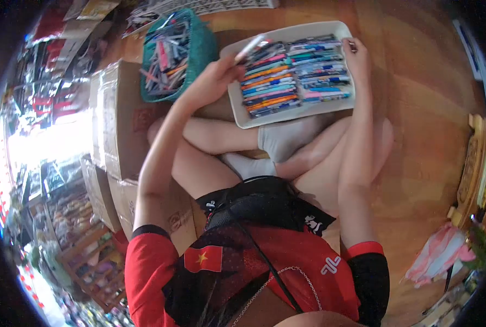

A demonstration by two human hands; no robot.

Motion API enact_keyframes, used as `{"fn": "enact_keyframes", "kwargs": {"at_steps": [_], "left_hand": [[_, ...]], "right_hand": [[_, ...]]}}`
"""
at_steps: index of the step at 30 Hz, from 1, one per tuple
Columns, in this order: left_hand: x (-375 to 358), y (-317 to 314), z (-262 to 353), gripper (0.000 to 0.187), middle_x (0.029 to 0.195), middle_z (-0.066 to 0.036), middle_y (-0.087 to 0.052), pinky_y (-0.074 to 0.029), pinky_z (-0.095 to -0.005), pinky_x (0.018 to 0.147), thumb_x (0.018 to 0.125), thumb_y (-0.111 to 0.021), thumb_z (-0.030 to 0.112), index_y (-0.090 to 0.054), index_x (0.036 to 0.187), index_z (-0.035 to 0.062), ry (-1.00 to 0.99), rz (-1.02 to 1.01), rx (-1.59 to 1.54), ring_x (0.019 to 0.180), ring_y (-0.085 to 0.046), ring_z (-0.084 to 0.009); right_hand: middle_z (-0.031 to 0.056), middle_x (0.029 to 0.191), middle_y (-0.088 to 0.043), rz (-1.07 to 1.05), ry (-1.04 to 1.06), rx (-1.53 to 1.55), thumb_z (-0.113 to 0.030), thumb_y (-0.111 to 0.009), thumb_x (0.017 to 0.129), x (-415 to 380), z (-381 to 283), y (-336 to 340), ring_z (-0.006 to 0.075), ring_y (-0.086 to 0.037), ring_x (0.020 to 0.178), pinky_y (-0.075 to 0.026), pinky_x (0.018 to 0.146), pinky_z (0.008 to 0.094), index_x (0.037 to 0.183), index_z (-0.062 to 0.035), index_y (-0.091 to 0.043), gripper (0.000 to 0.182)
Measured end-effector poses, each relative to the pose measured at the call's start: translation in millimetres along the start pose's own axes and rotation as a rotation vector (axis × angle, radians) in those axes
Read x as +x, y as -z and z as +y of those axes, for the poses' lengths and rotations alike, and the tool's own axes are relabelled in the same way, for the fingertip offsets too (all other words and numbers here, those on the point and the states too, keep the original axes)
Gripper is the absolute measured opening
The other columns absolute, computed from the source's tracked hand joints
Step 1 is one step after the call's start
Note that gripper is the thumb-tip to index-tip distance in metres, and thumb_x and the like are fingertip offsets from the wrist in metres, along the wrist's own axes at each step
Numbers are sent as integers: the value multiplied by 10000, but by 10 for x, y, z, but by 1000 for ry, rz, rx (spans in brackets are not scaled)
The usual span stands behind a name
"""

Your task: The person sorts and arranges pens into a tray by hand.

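A cream tray [237,111] lies on the floor with two columns of pens [270,82] in many colours laid side by side. My left hand [217,79] is closed on a whitish pen [251,48], slightly blurred, above the tray's left edge. My right hand [357,57] has its fingers curled over the tray's right rim, near the upper right corner. Left of the tray, a teal basket [205,49] holds a jumbled heap of pens.
Cardboard boxes [120,120] stand at the left, beside my crossed legs. Cluttered shelves fill the far left. At the right are a carved wooden piece [468,169] and a pink and white cloth [439,253]. A white rack [210,6] lies at the top.
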State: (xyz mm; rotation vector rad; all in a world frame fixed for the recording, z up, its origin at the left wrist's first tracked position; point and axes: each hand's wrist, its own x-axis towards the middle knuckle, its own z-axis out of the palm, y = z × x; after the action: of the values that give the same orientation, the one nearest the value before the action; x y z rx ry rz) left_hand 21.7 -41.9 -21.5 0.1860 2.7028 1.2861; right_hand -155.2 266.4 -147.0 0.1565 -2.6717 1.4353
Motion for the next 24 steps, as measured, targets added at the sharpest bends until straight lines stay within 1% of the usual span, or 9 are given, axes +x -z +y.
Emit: {"fn": "enact_keyframes", "kwargs": {"at_steps": [1,3,5,8,11,13,16,20,24], "left_hand": [[196,-175,120,202,795,-219,-593,-436,-402,672,913,-505,181,-459,986,-2,74,-19,66,755,-580,-367],[594,-563,100,195,903,-267,-564,-419,-461,709,885,-524,139,-444,987,-6,50,-3,83,862,-539,-441],[960,-926,-93,186,977,-273,-534,-416,-477,756,862,-537,110,-451,964,-20,-130,24,209,931,-520,-442],[1346,-1355,-376,185,1026,-257,-511,-412,-480,822,844,-545,88,-464,966,-26,-149,30,341,985,-495,-435],[1470,-1578,-514,207,1003,-254,-515,-395,-481,849,826,-577,97,-479,951,-36,-200,165,417,992,-481,-429],[1498,-1620,-531,202,965,-248,-530,-409,-472,824,808,-606,95,-496,912,-38,-226,224,423,957,-497,-421],[1517,-1595,-482,317,1034,-243,-520,-415,-457,881,772,-634,105,-488,1014,-38,-112,149,377,1016,-492,-407],[1488,-1558,-351,215,957,-205,-582,-431,-457,860,749,-625,66,-554,936,-12,-165,200,367,967,-530,-392],[1548,-1619,-386,220,932,-202,-616,-453,-464,810,732,-623,43,-581,942,-9,-161,190,350,918,-573,-387]], "right_hand": [[154,874,-664,-5,-49,27,-317,-553,871,-36,-65,47,292,-643,816,-477,716,358,968,-66,-647,285],[149,858,-664,-23,-138,91,-313,-539,878,-87,-219,157,285,-644,792,-476,701,358,968,-73,-649,279],[142,836,-664,7,-73,119,-310,-531,880,-27,-57,94,280,-644,768,-475,690,363,968,-81,-653,273],[131,820,-663,31,-80,144,-295,-525,878,-34,-41,99,295,-641,769,-474,690,371,960,-97,-659,253],[130,848,-661,29,-85,127,-292,-519,877,-50,-67,96,316,-631,803,-470,707,381,958,-118,-663,240],[131,844,-660,31,-76,101,-295,-516,878,-38,-47,68,319,-630,798,-471,712,388,956,-123,-665,241],[134,841,-661,24,-79,76,-298,-516,878,-45,-100,67,323,-630,793,-475,718,403,957,-129,-665,239],[140,853,-664,15,-52,70,-296,-524,874,-29,-60,21,320,-634,808,-480,717,406,960,-133,-665,232],[150,868,-666,-54,-110,64,-295,-526,873,-42,-80,41,323,-637,820,-484,728,407,960,-122,-665,239]]}}
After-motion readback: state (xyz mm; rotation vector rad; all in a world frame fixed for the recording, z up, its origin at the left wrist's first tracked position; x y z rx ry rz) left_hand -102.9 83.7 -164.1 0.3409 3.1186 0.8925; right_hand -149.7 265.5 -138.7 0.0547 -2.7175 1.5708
